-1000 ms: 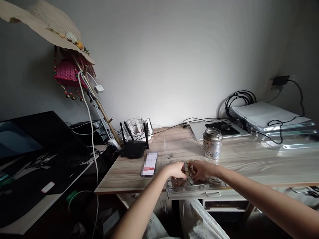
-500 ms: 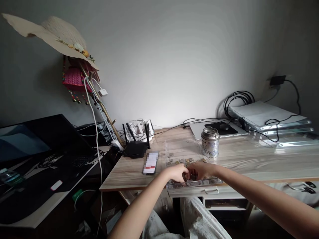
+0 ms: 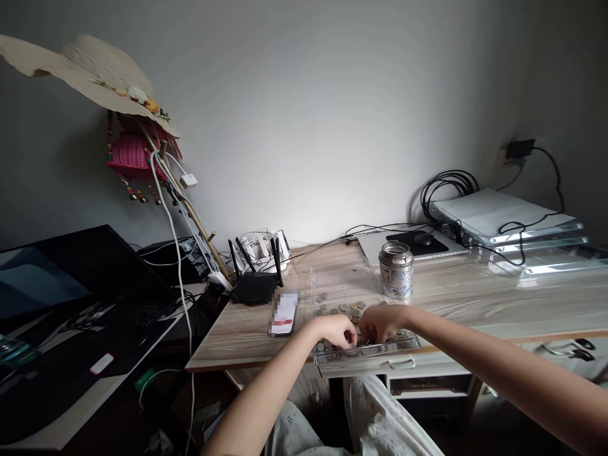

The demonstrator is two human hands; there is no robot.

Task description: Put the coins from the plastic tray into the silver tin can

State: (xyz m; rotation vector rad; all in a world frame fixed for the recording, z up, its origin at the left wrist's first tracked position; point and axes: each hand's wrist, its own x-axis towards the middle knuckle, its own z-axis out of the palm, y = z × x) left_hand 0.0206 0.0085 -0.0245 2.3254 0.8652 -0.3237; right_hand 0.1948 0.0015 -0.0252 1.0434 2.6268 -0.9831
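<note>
A clear plastic tray (image 3: 327,278) lies at the front edge of the wooden desk, with several coins (image 3: 355,313) scattered in it. Over its near end, my left hand (image 3: 338,330) reaches down among the coins with its fingers curled. Just to the right, my right hand (image 3: 382,322) also points down with bent fingers close together, and a small gap separates the two hands. Whatever the fingertips hold is hidden. Behind my right hand stands a silver tin can (image 3: 397,271) with a patterned label and a lid.
A phone (image 3: 285,313) lies left of the tray, near a black router (image 3: 256,286). Behind the tin are a mouse (image 3: 422,239) and mouse pad. Clear trays (image 3: 508,218) are stacked at right. A laptop (image 3: 85,278) and a hanging white cable (image 3: 177,253) are at left.
My hands have drawn slightly apart inside the tray; they were almost touching before. The whole view has shifted slightly.
</note>
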